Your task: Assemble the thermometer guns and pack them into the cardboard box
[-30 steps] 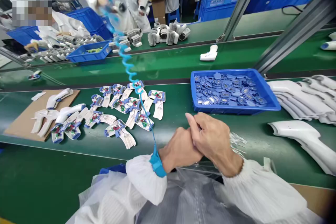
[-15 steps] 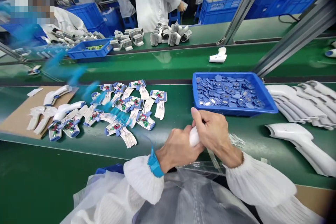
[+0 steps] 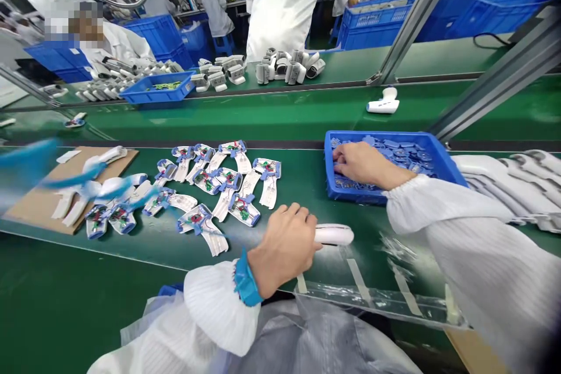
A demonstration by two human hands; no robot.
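My left hand [image 3: 287, 239] is wrapped around a white thermometer casing [image 3: 335, 235]. The casing's rounded end points right, with a dark seam along its lower side; the rest is hidden in my fist. Over on the right, my right hand [image 3: 359, 162] reaches into a blue bin [image 3: 394, 197] of flat oval blue plastic pieces [image 3: 405, 155]. Its fingers are curled down among the pieces, and the fingertips are hidden. Left of my left hand lie several opened casing halves [image 3: 243, 207] with wires and circuit boards inside.
A stack of white casing shells [image 3: 495, 178] sits right of the bin. Cardboard [image 3: 35, 204] with more casings lies at left. A blurred blue strip [image 3: 100, 187] hangs in front of it. Plastic film [image 3: 385, 298] is taped along the front edge. A metal post [image 3: 421, 17] rises behind.
My right hand has let go of the white casing and moved right and away into the blue bin. My left hand keeps the casing. The camera view has shifted.
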